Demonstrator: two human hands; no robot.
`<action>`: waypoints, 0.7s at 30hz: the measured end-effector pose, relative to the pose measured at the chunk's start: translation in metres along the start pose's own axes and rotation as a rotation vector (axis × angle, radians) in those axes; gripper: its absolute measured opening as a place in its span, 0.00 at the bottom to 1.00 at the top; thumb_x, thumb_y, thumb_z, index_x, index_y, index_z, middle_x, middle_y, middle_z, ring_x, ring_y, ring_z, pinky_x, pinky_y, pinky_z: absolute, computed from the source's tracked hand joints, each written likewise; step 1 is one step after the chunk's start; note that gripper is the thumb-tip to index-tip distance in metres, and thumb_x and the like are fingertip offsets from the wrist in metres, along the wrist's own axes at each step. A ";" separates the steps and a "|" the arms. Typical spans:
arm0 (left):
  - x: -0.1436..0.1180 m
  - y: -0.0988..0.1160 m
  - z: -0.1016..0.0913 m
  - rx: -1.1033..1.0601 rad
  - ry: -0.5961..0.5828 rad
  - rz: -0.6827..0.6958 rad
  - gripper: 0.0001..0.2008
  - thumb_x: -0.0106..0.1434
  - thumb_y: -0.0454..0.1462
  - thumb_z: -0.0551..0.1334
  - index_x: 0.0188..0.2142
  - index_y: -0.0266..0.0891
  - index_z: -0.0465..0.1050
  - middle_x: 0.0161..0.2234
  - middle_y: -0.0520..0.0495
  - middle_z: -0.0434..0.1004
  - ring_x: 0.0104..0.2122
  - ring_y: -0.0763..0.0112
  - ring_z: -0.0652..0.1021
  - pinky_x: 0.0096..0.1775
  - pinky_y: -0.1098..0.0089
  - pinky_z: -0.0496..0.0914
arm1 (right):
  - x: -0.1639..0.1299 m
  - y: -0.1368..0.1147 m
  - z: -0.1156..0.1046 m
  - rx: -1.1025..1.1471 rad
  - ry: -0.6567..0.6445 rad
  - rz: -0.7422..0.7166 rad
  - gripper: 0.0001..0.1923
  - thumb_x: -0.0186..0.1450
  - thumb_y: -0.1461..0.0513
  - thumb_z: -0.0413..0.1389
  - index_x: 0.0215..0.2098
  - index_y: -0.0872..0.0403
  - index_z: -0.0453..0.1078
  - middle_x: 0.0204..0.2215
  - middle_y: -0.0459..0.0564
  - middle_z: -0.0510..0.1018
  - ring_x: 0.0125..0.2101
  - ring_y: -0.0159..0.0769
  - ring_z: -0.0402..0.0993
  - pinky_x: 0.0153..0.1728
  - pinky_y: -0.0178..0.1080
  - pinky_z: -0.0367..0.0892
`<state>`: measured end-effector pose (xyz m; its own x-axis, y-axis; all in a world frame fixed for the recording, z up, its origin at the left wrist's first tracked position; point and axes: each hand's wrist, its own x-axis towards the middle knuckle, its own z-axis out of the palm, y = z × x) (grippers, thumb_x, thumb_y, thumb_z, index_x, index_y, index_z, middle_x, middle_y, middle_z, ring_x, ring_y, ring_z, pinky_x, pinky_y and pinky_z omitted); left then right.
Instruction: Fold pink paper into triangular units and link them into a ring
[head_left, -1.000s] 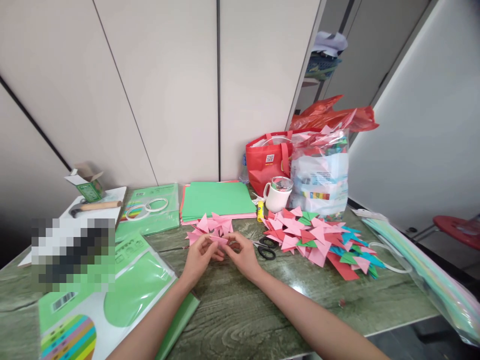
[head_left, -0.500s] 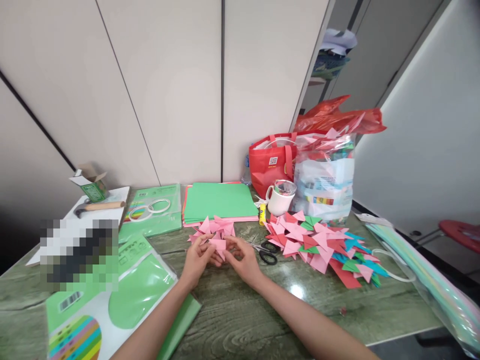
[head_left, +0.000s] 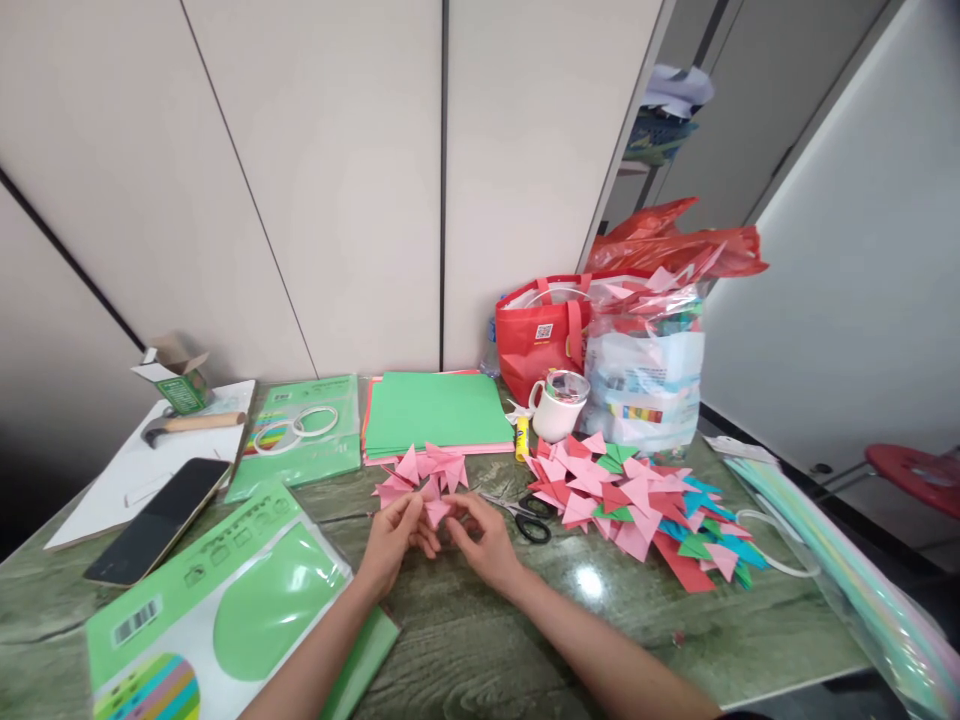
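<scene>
Both hands met at lower centre of the frame, just above the bench (head_left: 480, 640). The left hand (head_left: 390, 545) and right hand (head_left: 487, 540) faced each other with a small pink folded paper piece (head_left: 436, 512) pinched between them. The fingers (head_left: 411, 508) of the left hand were curled onto its near edge, and the right hand's fingertips closed on its other side. Held this way, raised slightly off the surface, the piece could be turned and creased from both sides; that reading is a judgement.

The piece was pale pink, small, with a pointed lower corner, flat-folded. How many folds it carried was too small to tell.

Directly behind it, toward frame centre, lay a cluster of pink folded triangles (head_left: 424, 468), close enough for either hand to reach. Right of centre sat a larger heap of mixed triangles (head_left: 637, 495) in pink, red, green and blue, apart from the pink cluster, apparently sorted. Black-handled scissors (head_left: 529, 515) lay between the right hand and the heap. A stack of green paper sheets (head_left: 435, 412) sat behind the cluster. A white mug (head_left: 556, 405) and a yellow glue stick (head_left: 520, 438) stood further back. A dark phone (head_left: 157, 520) lay at left.
</scene>
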<state>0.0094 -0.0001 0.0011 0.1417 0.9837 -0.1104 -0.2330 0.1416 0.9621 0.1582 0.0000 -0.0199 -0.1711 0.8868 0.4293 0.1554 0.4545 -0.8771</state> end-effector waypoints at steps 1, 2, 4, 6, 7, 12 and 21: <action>0.000 -0.001 0.000 0.019 0.003 0.012 0.18 0.55 0.46 0.59 0.38 0.34 0.68 0.17 0.53 0.70 0.17 0.72 0.74 0.19 0.73 0.69 | -0.001 0.001 0.000 0.007 0.005 0.005 0.13 0.60 0.63 0.50 0.43 0.50 0.68 0.31 0.50 0.71 0.30 0.35 0.69 0.26 0.34 0.67; 0.000 -0.001 -0.001 0.039 0.012 0.029 0.17 0.54 0.45 0.60 0.38 0.34 0.68 0.18 0.53 0.70 0.18 0.72 0.74 0.20 0.72 0.69 | -0.001 0.002 0.001 0.018 0.011 0.012 0.12 0.61 0.63 0.49 0.43 0.50 0.68 0.31 0.50 0.71 0.30 0.35 0.69 0.26 0.34 0.68; 0.000 -0.002 -0.001 0.077 0.040 0.069 0.18 0.52 0.42 0.62 0.41 0.37 0.67 0.25 0.52 0.72 0.19 0.73 0.74 0.21 0.72 0.70 | -0.002 0.004 0.001 0.060 0.006 0.038 0.12 0.62 0.62 0.49 0.43 0.50 0.67 0.32 0.50 0.71 0.29 0.34 0.70 0.25 0.34 0.68; -0.001 -0.001 -0.001 0.100 0.043 0.102 0.21 0.52 0.41 0.63 0.46 0.40 0.65 0.29 0.52 0.72 0.20 0.74 0.74 0.22 0.71 0.71 | -0.002 0.004 0.001 0.086 0.010 0.056 0.12 0.62 0.61 0.48 0.43 0.50 0.67 0.33 0.50 0.70 0.28 0.33 0.70 0.24 0.34 0.69; -0.002 -0.001 -0.001 0.108 0.034 0.114 0.23 0.52 0.41 0.63 0.48 0.42 0.64 0.29 0.52 0.71 0.20 0.74 0.73 0.22 0.71 0.71 | -0.002 0.004 0.001 0.084 0.019 0.052 0.12 0.62 0.61 0.48 0.43 0.50 0.67 0.33 0.50 0.70 0.29 0.34 0.70 0.24 0.34 0.69; -0.004 -0.001 0.000 0.110 0.020 0.150 0.27 0.53 0.39 0.62 0.53 0.42 0.61 0.24 0.54 0.67 0.25 0.72 0.72 0.31 0.66 0.74 | -0.002 -0.001 -0.002 -0.008 0.069 -0.073 0.13 0.60 0.65 0.50 0.43 0.51 0.65 0.32 0.50 0.71 0.32 0.34 0.70 0.26 0.33 0.69; -0.004 0.000 0.003 0.036 0.008 0.068 0.30 0.54 0.41 0.62 0.55 0.40 0.56 0.27 0.51 0.71 0.22 0.70 0.75 0.25 0.68 0.73 | -0.001 -0.001 -0.011 -0.133 0.073 -0.235 0.15 0.59 0.70 0.48 0.41 0.51 0.68 0.37 0.53 0.68 0.40 0.36 0.67 0.33 0.36 0.69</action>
<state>0.0115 -0.0040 0.0025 0.1186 0.9918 -0.0466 -0.2073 0.0706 0.9757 0.1689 -0.0003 -0.0172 -0.1478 0.7575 0.6359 0.2471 0.6508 -0.7179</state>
